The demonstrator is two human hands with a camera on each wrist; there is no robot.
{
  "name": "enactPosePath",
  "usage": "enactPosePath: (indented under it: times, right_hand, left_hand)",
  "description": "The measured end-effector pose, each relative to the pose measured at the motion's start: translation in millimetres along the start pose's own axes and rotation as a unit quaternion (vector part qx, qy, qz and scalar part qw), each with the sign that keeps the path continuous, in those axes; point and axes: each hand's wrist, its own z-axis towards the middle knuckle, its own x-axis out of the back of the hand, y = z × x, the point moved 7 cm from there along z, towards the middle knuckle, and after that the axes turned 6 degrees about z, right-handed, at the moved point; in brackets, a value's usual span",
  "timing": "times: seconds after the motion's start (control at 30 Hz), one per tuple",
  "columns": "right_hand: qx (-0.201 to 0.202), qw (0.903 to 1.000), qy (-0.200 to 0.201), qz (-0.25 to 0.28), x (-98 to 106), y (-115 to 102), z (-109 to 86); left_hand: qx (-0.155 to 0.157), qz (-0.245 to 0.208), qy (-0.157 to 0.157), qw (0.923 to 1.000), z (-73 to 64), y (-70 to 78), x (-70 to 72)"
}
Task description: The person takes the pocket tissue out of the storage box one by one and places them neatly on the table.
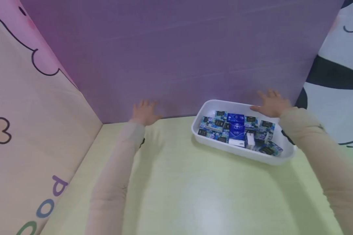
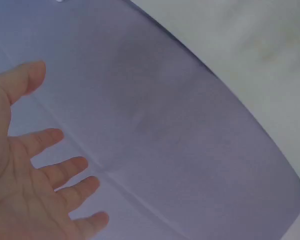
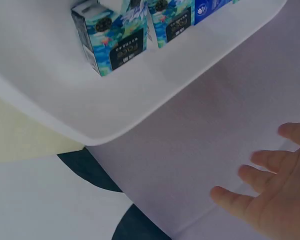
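A white plastic tub (image 1: 253, 155) stands on the light table at the back right, holding several small packs. Some are blue-green patterned boxes (image 1: 267, 126); a few are plain dark blue packs (image 1: 236, 128) in the middle. My right hand (image 1: 272, 103) is held over the tub's back right rim, fingers spread, holding nothing. In the right wrist view a patterned box (image 3: 112, 42) stands in the tub near its end wall. My left hand (image 1: 145, 112) hovers over the table's back edge, left of the tub, fingers spread and palm bare.
A purple panel (image 1: 176, 58) rises along the table's back edge. On the left stands a cream panel (image 1: 47, 114) with a flower and letters; on the right, a panel with a panda print (image 1: 335, 98). The table surface (image 1: 194, 189) stretches toward me.
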Motion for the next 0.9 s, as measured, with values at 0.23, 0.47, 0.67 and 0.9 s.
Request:
enactPosePath:
  times: [0.23,0.47,0.67,0.9]
  right_hand:
    - [0.008,0.9998,0.006,-0.015,10.0,14.5,-21.4]
    - [0.041,0.9976,0.048,-0.027,5.2,24.5,-39.0]
    - [0.074,0.9895,0.124,-0.006,4.0,32.0,-56.1]
    - [0.068,0.9914,0.112,-0.007,-3.6,50.4,-54.2]
  left_hand:
    - [-0.019,-0.092,0.058,0.9939,-28.2,16.3,6.3]
    - [-0.052,-0.158,0.095,0.9815,-61.9,38.4,-7.7]
    - [-0.086,-0.162,0.117,0.976,-86.3,60.7,-19.0]
    - [-0.115,-0.17,0.101,0.9735,-106.6,78.1,-33.9]
